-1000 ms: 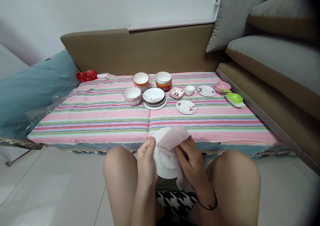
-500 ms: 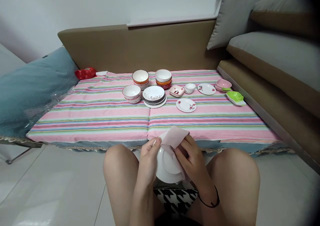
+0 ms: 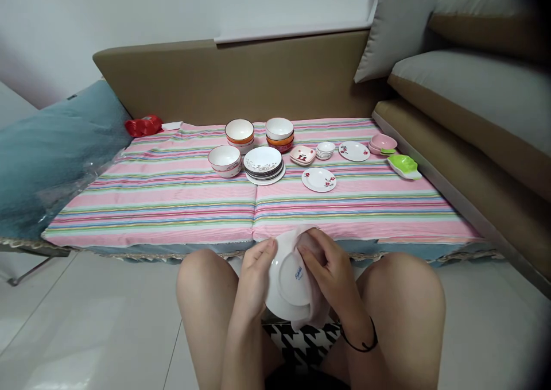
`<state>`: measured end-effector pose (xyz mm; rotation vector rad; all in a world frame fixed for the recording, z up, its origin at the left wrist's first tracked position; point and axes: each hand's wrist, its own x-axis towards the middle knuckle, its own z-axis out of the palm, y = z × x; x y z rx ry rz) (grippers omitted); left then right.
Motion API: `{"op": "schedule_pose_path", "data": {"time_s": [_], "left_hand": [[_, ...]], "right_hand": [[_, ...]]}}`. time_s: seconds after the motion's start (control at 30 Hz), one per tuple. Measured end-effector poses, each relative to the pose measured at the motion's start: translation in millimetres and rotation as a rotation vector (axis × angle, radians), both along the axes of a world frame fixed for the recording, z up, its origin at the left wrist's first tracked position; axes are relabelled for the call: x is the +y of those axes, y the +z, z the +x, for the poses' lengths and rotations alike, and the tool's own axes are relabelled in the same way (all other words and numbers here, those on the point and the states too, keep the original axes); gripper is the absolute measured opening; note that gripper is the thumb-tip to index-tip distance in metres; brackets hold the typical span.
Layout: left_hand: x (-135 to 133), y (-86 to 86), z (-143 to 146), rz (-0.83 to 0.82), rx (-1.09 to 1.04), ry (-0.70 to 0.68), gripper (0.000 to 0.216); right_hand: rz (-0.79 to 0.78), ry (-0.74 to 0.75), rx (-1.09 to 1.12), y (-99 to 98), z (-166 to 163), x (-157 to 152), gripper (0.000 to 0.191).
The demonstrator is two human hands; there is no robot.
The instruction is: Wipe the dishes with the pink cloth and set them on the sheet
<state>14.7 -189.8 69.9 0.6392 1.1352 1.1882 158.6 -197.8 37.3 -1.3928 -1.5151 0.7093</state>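
A white plate (image 3: pixel 286 278) is held up over my lap, its underside with a blue printed mark facing me. My left hand (image 3: pixel 255 275) grips its left rim, thumb on the underside. In my right hand (image 3: pixel 328 269) is a pale pink cloth (image 3: pixel 316 307), pressed against the plate's right side and folded round its edge. The right fingertips are partly hidden by the cloth. Beyond the plate, on the striped cover, lie a flowered plate (image 3: pixel 319 180) and a stack of plates (image 3: pixel 263 161).
Stacked bowls (image 3: pixel 239 132), more bowls (image 3: pixel 279 129) and a white bowl (image 3: pixel 224 160) stand behind. Square dishes (image 3: pixel 302 155), small white dishes (image 3: pixel 325 150), another flowered plate (image 3: pixel 353 151), pink bowls (image 3: pixel 383 143) and a green leaf-shaped dish (image 3: pixel 403 166) sit rightward. Cushions (image 3: pixel 469 85) border the right.
My right hand has brought the cloth's upper flap down against the plate and round its right edge. The blue mark on the underside now shows. The view has shifted slightly.
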Motion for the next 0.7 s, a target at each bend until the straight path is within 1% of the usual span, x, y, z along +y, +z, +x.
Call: {"op": "schedule_pose_path", "data": {"time_s": [0.13,0.23,0.3,0.37,0.43,0.5,0.57,0.63,0.7], "left_hand": [[-0.7,2.3,-1.9,0.0,-0.004,-0.059,0.034],[-1.4,3.7,-2.8,0.005,0.016,-0.081,0.034],[-1.5,3.0,-3.2,-0.005,0.032,-0.101,0.034],[-1.4,1.3,-3.6,-0.007,0.041,-0.108,0.034],[-1.4,-0.8,-4.0,0.008,0.053,-0.086,0.033],[-1.7,-2.3,-4.2,0.025,0.059,-0.044,0.03],[-2.3,-2.5,-3.5,0.037,0.036,-0.025,0.026],[-2.8,-1.3,-0.9,0.031,-0.011,0.003,0.025],[-2.9,0.8,3.1,0.019,-0.025,0.092,0.029]], "right_hand": [[-0.05,0.051,-0.005,1.2,3.5,-2.0,0.035],[-0.059,0.121,0.006,3.3,7.1,-2.7,0.042],[-0.071,0.13,-0.005,4.3,8.8,-2.8,0.04],[-0.07,0.09,-0.014,4.8,8.9,-2.7,0.036],[-0.049,0.06,0.014,5.0,7.6,-2.4,0.035],[-0.042,0.058,0.097,5.1,5.1,-1.8,0.035],[-0.076,0.034,0.224,4.3,2.1,-1.0,0.032],[-0.137,-0.034,0.375,2.4,-1.3,-0.3,0.031],[-0.191,-0.097,0.54,-0.1,-5.1,0.0,0.03]]}}
